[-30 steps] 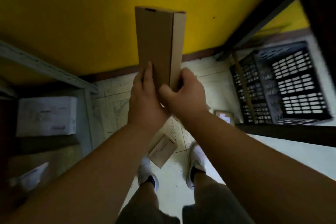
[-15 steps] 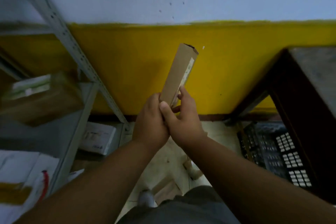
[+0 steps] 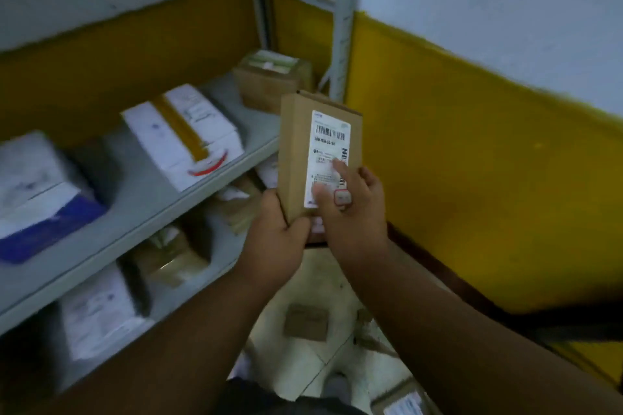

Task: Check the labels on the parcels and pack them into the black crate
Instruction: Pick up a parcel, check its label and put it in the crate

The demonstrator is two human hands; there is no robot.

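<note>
**Labelled parcel held up beside the shelving**

On the left, a grey metal shelf unit (image 3: 141, 192) carries parcels on two levels. The upper level holds a white-and-blue parcel (image 3: 37, 192) at the far left, then a white parcel with amber tape (image 3: 185, 135), then a brown carton (image 3: 273, 77) at the back corner. The lower level holds a white bag (image 3: 97, 310) and a brown taped box (image 3: 172, 256), with more parcels blurred behind them.

The brown cardboard parcel (image 3: 293, 158) is held upright in the air, in front of the shelf's right end. Its white shipping label (image 3: 328, 145), with a barcode near the top, faces the camera. The left hand (image 3: 276, 239) grips the parcel's lower left corner. The right hand (image 3: 354, 212) holds the lower right edge, its thumb and a fingertip pressed on the label. The two hands are close together.

Below lies a pale tiled floor (image 3: 313, 280) with a small brown box (image 3: 306, 322) on it. To the right, the wall is yellow below and white above.
</note>
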